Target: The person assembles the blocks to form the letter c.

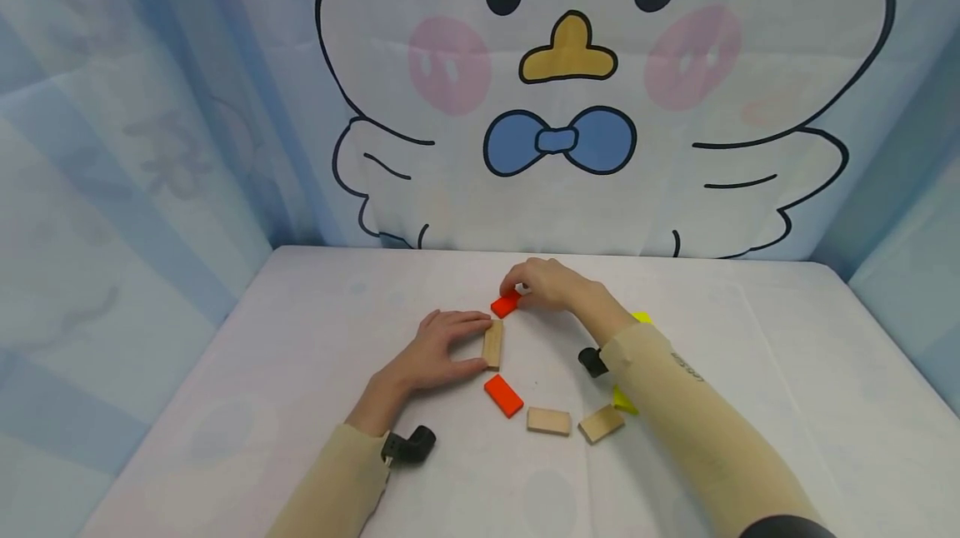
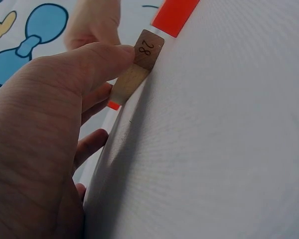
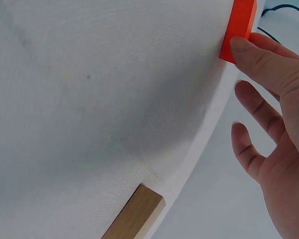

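Note:
In the head view my left hand [image 1: 437,352] pinches a plain wooden block [image 1: 492,346] between thumb and index finger, one at each end. The left wrist view shows the thumb against the block's end [image 2: 148,47], marked with the number 28; the other fingers spread over the cloth. Farther back, my right hand [image 1: 551,284] pinches a red block [image 1: 505,305] by its right end. Thumb and index finger grip this red block [image 3: 240,30] in the right wrist view, with two other fingers held apart. A second red block [image 1: 503,396] lies just in front of the wooden one.
Two more wooden blocks, one [image 1: 549,421] in the middle and one [image 1: 601,424] angled beside it, continue a curve of blocks. Yellow pieces [image 1: 625,401] show partly behind the right sleeve [image 1: 697,413]. A pale cloth [image 1: 300,355] covers the table; a printed curtain [image 1: 570,205] hangs behind.

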Available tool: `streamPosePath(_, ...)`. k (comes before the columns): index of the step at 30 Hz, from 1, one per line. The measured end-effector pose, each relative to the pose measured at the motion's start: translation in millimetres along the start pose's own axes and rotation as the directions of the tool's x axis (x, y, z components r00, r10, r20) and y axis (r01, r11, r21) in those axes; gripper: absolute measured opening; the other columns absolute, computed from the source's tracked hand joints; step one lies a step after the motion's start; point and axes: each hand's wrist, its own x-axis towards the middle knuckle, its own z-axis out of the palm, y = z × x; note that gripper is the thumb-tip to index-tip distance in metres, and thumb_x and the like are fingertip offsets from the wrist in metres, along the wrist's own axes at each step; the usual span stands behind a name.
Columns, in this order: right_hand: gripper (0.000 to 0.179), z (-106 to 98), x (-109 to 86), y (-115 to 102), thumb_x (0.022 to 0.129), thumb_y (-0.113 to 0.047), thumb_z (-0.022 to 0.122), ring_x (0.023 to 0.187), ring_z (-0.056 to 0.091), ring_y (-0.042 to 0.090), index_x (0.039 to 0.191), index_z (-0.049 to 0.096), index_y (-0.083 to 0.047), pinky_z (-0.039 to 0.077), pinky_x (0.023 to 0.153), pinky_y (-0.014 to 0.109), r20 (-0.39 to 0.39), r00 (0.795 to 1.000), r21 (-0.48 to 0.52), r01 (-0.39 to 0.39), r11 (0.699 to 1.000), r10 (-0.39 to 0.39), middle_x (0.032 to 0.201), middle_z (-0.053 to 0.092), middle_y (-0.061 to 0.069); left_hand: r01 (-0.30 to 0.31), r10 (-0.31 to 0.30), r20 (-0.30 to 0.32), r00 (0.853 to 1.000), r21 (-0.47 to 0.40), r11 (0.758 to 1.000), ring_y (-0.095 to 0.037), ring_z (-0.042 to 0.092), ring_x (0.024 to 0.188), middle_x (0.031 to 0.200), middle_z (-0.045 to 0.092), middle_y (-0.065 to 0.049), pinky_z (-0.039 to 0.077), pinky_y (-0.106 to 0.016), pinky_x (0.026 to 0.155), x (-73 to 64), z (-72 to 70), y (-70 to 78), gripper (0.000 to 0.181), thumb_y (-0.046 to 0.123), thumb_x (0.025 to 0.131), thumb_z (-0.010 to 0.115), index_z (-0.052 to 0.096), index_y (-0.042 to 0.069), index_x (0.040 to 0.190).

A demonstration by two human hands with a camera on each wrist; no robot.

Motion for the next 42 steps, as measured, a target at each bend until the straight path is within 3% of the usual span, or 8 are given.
streamPosePath(15, 0.027, -3.3, -4.6, -0.5, 0.095, -0.007, 0.07, 0.113, 0.06, 0.027, 0.121, 0.072, -0.014, 0.049, 0.1, 0.043, 0.004, 1.0, 0.012, -0.008, 1.0, 0.008, 0.124, 0.066, 0.003, -0.011, 0.011, -0.001, 1.0, -0.001, 1.0, -0.025, 0.045, 0.135, 0.146, 0.055, -0.003, 0.013, -0.065, 0.115, 1.2, 1.2, 0.2, 0.056, 0.033, 0.091, 0.073, 0.06, 0.016, 0.143)
streamPosePath(21, 0.03, -4.8, -8.4, 0.8, 0.095, -0.007, 0.069, 0.116, 0.058, 0.028, 0.125, 0.071, -0.013, 0.049, 0.1, 0.043, 0.005, 1.0, 0.062, -0.027, 0.998, 0.027, 0.129, 0.064, 0.005, 0.005, -0.005, 0.004, 1.0, -0.002, 1.0, -0.024, 0.044, 0.135, 0.146, 0.054, -0.002, 0.012, -0.064, 0.116, 1.3, 2.4, -0.1, 0.056, 0.034, 0.091, 0.073, 0.06, 0.017, 0.143)
streamPosePath(30, 0.031, -20.0, -20.7, 5.5, 0.095, -0.01, 0.07, 0.115, 0.058, 0.031, 0.127, 0.069, -0.01, 0.049, 0.099, 0.044, -0.047, 0.999, 0.064, -0.007, 0.998, 0.01, 0.13, 0.063, 0.008, 0.0, 0.0, -0.002, 1.0, -0.002, 1.0, -0.025, 0.045, 0.135, 0.145, 0.055, -0.002, 0.013, -0.065, 0.115, -0.2, 1.0, 1.1, 0.055, 0.032, 0.091, 0.073, 0.06, 0.017, 0.143)
streamPosePath(42, 0.035, -31.4, -48.5, 26.2, 0.096, -0.012, 0.069, 0.117, 0.056, 0.036, 0.13, 0.065, -0.004, 0.049, 0.099, 0.048, -0.063, 0.992, 0.09, -0.099, 0.991, 0.105, 0.131, 0.063, 0.013, -0.003, 0.003, -0.004, 1.0, 0.012, 1.0, -0.024, 0.044, 0.136, 0.147, 0.054, -0.001, 0.013, -0.062, 0.116, 0.1, 2.4, -0.7, 0.056, 0.033, 0.091, 0.073, 0.059, 0.018, 0.143)
